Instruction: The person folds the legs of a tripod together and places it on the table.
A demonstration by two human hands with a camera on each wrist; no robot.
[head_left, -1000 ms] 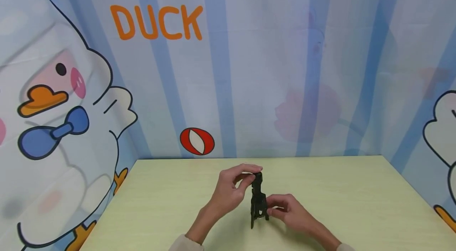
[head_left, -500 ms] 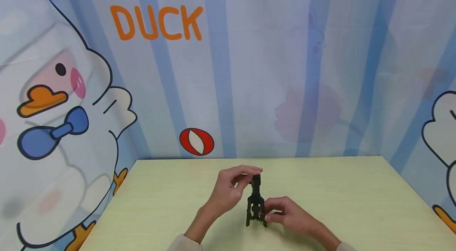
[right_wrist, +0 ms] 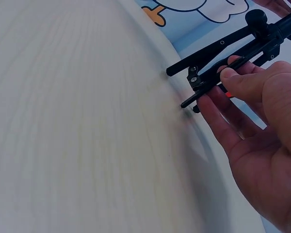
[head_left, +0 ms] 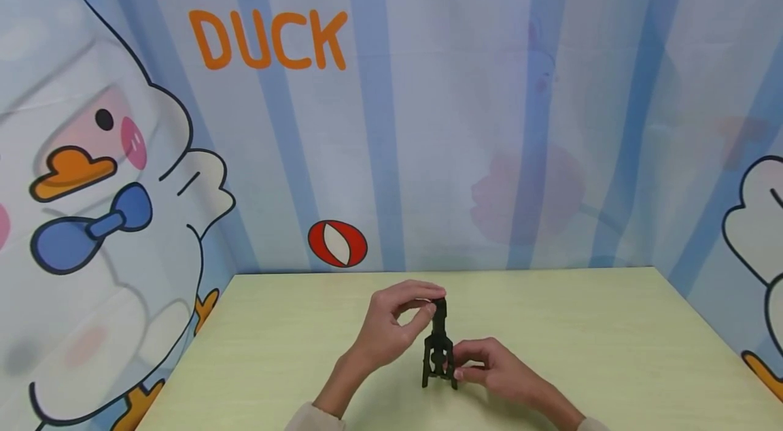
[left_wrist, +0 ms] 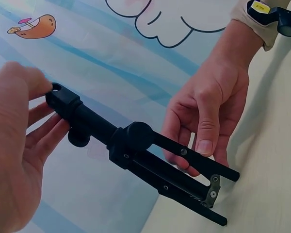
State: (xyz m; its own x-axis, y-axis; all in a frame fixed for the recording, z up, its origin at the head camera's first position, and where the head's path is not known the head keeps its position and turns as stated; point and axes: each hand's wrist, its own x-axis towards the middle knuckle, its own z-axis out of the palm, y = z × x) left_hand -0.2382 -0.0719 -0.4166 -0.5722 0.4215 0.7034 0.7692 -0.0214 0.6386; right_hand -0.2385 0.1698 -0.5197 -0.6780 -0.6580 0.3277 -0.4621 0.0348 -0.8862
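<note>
A small black tripod (head_left: 438,339) stands upright between the two hands, with its legs slightly spread. My left hand (head_left: 391,328) holds its top end, thumb on the near side and fingers over the top. Lower down, my right hand (head_left: 500,371) pinches one leg between thumb and fingers, which the right wrist view shows closely. Round knobs (left_wrist: 138,135) stick out from the tripod's column. Small metal links (left_wrist: 213,191) join the legs to the column near the bottom.
The hands work above a pale wood-grain table (head_left: 293,336). Behind it hangs a blue-and-white striped cloth backdrop (head_left: 440,111) printed with ducks, a ball and orange lettering. A strap with a small dark device (left_wrist: 276,14) sits on the right wrist.
The tripod has turned about its upright axis and shifted slightly left, so two legs now show side by side. The right hand has moved slightly left with it; both hands keep their hold.
</note>
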